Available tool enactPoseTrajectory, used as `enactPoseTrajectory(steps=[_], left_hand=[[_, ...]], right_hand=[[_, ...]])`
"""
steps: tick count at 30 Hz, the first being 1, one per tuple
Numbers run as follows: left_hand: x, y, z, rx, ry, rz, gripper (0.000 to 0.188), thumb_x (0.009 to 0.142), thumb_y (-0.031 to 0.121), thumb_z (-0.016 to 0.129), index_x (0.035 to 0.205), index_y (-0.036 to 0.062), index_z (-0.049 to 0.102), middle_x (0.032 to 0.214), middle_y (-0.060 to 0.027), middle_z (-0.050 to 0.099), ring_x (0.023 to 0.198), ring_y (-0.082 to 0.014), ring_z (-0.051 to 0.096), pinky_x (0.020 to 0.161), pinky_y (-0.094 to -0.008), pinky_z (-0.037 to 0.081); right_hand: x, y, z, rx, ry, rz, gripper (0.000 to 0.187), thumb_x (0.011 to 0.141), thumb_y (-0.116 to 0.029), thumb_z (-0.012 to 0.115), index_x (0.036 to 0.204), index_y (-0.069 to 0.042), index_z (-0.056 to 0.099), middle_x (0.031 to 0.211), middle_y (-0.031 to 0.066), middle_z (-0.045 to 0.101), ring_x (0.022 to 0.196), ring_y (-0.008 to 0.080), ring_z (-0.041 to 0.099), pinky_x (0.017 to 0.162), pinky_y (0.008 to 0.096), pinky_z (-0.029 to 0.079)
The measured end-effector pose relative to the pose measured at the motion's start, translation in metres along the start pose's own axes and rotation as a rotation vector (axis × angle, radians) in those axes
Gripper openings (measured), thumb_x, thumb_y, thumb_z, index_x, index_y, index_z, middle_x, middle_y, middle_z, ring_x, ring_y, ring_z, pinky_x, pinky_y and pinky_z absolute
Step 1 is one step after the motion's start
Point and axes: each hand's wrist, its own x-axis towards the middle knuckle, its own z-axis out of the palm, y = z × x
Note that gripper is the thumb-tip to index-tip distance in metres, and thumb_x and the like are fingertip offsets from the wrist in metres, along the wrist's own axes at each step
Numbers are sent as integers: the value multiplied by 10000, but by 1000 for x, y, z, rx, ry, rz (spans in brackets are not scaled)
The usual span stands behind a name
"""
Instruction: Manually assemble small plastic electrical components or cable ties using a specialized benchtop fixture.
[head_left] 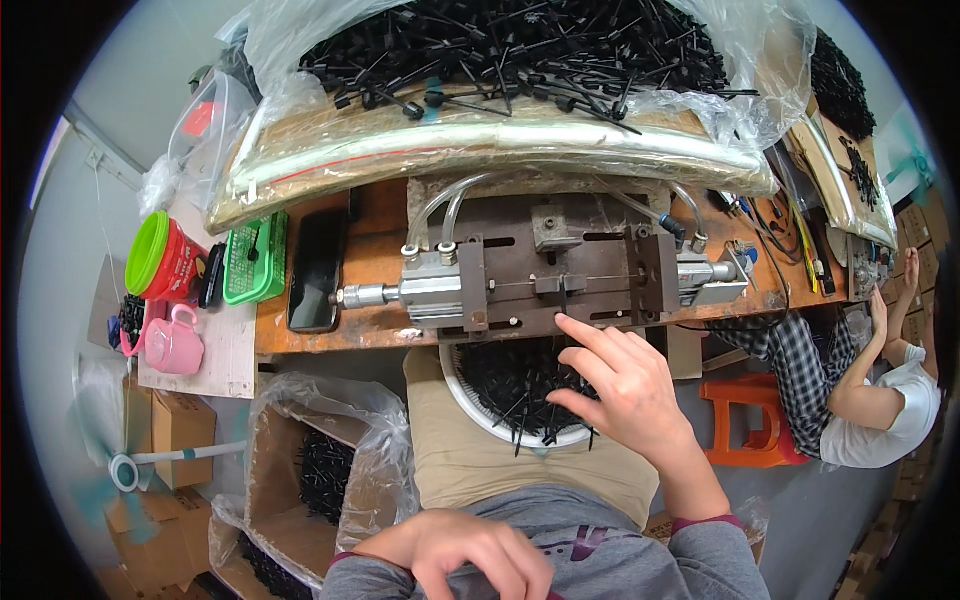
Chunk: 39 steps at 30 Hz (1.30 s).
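My right hand point(628, 388) reaches over the front of a brown metal jig point(520, 262) with a silver cylinder at each end. Its fingers are apart, and the index fingertip is at the lower end of a thin black stem part point(563, 295) set in the jig's middle. Whether the finger touches it I cannot tell. Below the jig, a round white tub point(462, 400) on my lap holds many similar black parts point(515, 385). Held low against my grey shirt, my left hand point(470, 548) has loosely bent, parted fingers with nothing visible in them; the lower edge cuts it off.
A plastic-lined tray point(400, 165) heaped with black parts spans the back. A phone point(318, 270), green basket point(262, 290) and pink cup point(174, 342) are at left. Lined cartons point(270, 490) stand below. Another person point(870, 410) sits at right beside an orange stool point(740, 420).
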Motion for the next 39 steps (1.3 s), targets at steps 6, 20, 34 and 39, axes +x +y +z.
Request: enactPoseTrajectory(steps=[6, 20, 34, 39], left_hand=[[28, 9, 31, 537, 708, 305, 581, 989, 529, 558, 1124, -26, 662, 1041, -220, 664, 923, -362, 653, 841, -519, 535], [44, -68, 55, 1131, 217, 881, 496, 966, 450, 596, 1191, 10, 646, 1133, -202, 658, 993, -331, 658, 908, -492, 519], [-12, -113, 30, 1959, 217, 946, 452, 942, 371, 633, 1257, 47, 631, 1225, -184, 652, 1063, -301, 663, 975, -464, 503], [-18, -104, -5, 2025, 269, 694, 448, 934, 342, 647, 1281, 60, 626, 1258, -177, 650, 1089, -290, 665, 999, -454, 497]], right_hand=[[-7, -33, 11, 451, 263, 21, 307, 701, -102, 857, 944, 14, 710, 1064, 167, 725, 749, 256, 666, 629, 324, 501], [-25, -30, 30, 500, 249, -25, 294, 734, 7, 791, 1011, 35, 696, 845, 112, 725, 668, 220, 664, 594, 301, 471], [-15, 2, 10, 337, 350, -120, 294, 749, 76, 743, 1029, 8, 684, 769, 91, 701, 593, 186, 628, 542, 290, 456], [34, 61, -22, 96, 564, -135, 252, 765, 83, 714, 999, -7, 691, 822, 95, 713, 616, 190, 606, 562, 286, 464]])
